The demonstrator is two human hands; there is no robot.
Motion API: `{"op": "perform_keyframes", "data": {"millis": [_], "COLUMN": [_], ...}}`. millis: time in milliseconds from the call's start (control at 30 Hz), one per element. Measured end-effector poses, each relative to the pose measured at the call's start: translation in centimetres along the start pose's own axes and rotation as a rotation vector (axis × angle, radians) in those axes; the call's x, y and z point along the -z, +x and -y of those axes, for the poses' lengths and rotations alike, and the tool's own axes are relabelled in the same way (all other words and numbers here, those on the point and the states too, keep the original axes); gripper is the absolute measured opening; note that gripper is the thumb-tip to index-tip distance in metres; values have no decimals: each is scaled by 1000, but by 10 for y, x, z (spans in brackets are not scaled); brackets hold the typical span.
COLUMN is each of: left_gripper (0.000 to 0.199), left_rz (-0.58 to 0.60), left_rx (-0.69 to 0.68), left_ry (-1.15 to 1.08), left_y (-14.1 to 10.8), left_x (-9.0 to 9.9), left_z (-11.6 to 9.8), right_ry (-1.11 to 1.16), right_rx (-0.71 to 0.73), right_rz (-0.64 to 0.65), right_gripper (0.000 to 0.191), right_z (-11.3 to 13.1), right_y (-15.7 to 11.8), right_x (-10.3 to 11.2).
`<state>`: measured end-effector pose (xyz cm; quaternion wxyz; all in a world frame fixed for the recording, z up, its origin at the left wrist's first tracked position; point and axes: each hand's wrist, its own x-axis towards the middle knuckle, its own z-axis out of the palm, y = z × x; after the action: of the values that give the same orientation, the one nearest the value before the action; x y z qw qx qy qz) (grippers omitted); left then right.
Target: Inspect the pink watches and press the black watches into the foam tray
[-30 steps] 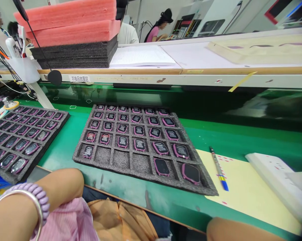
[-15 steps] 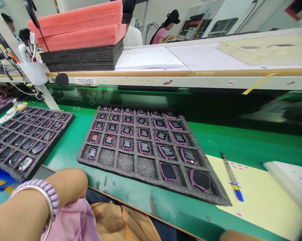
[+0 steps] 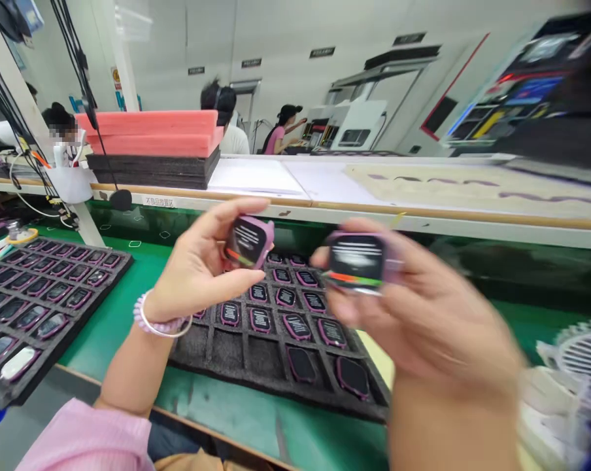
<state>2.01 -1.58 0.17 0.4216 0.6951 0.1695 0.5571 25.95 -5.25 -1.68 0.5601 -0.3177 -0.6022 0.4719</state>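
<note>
Both hands are raised above the table, side by side. My left hand (image 3: 190,271) is closed on a purple-framed smartwatch without a strap (image 3: 249,241), fingers behind and thumb beneath it. Its dark screen shows white text and a coloured band. My right hand (image 3: 433,314), blurred, grips a second smartwatch (image 3: 357,256) by its edges, its lit screen facing me. Behind and below them lies a dark foam tray (image 3: 276,391) with rows of similar watches, partly hidden by both hands. Some front-row pockets on its left hold nothing.
Another foam tray of watches (image 3: 72,317) lies on the left of the green table (image 3: 129,314). Red foam sheets (image 3: 153,131) are stacked on the shelf above. A white ribbed object (image 3: 582,353) stands at the right. People sit beyond the shelf.
My view has tilted up. Both hands have come up into sight above the tray, each with a smartwatch; before, only my left forearm and a bit of skin at the bottom right showed.
</note>
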Motion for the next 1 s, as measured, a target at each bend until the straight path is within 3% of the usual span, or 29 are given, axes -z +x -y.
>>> {"op": "perform_keyframes", "data": {"millis": [133,300,533,1000], "left_gripper": [52,51,45,43], "left_rz": [81,95,40,76], "left_rx": [83,117,125,196], "left_ry": [29,-37,-68,-126], "left_y": [18,22,24,21], "left_x": [-15,-13,-15,-19], "left_z": [24,42,41,39], "right_ry": [208,166,79,78], "right_rx": [-108,-72,-43,-19], "right_rz": [85,27,-47,-109], "right_gripper": [58,56,53,47], "right_z": [-9,-23,-22,-26], "right_y": [27,35,35,38], "right_x": [-15,-19,-21,-22]}}
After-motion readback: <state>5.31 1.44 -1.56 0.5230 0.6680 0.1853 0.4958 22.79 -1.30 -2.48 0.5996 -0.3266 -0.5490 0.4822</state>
